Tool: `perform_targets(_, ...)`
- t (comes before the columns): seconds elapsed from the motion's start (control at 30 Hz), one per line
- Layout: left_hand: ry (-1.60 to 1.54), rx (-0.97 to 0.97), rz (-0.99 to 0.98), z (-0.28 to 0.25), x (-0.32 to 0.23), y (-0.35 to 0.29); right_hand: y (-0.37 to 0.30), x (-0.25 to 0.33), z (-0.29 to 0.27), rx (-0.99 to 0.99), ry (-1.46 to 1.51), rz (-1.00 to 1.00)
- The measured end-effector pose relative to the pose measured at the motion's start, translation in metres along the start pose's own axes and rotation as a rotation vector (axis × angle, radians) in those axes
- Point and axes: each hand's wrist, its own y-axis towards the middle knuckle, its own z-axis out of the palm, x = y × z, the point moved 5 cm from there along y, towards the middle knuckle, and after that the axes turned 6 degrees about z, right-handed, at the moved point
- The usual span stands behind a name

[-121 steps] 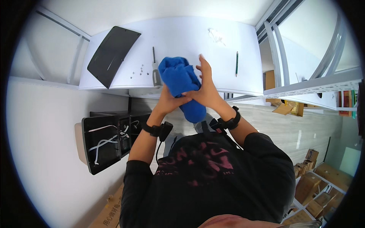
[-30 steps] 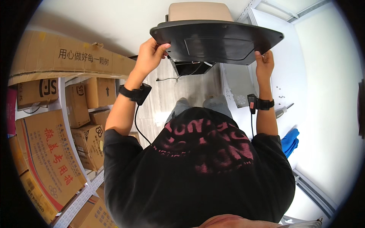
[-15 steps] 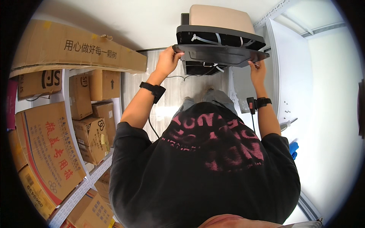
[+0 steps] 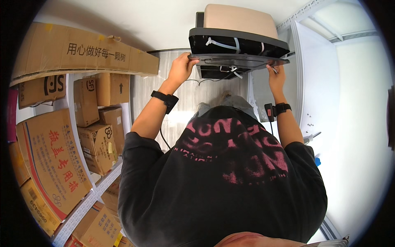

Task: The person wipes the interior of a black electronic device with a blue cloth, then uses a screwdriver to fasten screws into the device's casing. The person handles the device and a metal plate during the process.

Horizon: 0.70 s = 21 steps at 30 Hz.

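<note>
A thin black plastic panel (image 4: 234, 61) spans the space between my two hands, seen almost edge-on. My left hand (image 4: 180, 69) pinches its left end, thumb over the near edge. At the other end my right hand (image 4: 276, 76) grips the right corner; a small pale glint shows by its fingers, too small to name. Just beyond the panel stands a black-rimmed unit (image 4: 197, 33) with a rounded beige body (image 4: 238, 20) on top. White cable ties (image 4: 224, 43) cross its black near side. The panel hides part of that side.
Shelves (image 4: 78, 222) full of cardboard boxes line the left, with a long carton (image 4: 98, 49) lying on top. On the right is a white surface (image 4: 325, 94) bearing small scattered pieces, a pointed tool (image 4: 313, 136) and a blue item (image 4: 317, 161). A thin cable (image 4: 199, 84) lies on the floor.
The panel has tipped from showing its broad face to nearly edge-on, its far edge dropping nearer to me. My right hand has shifted slightly left; both hands keep their hold.
</note>
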Motion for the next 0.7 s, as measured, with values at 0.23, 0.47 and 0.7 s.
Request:
perform_targets(0.23,0.014,-0.046,0.003,0.000,-0.001,0.004,0.000,-0.005,0.001,-0.022,-0.024,0.041)
perform_targets(0.47,-0.027,-0.156,-0.012,-0.001,-0.006,0.006,-0.006,-0.002,0.008,-0.099,-0.004,0.141)
perform_targets(0.7,-0.186,-0.154,-0.250,-0.006,-0.002,0.018,-0.007,-0.031,0.017,-0.228,-0.078,0.102)
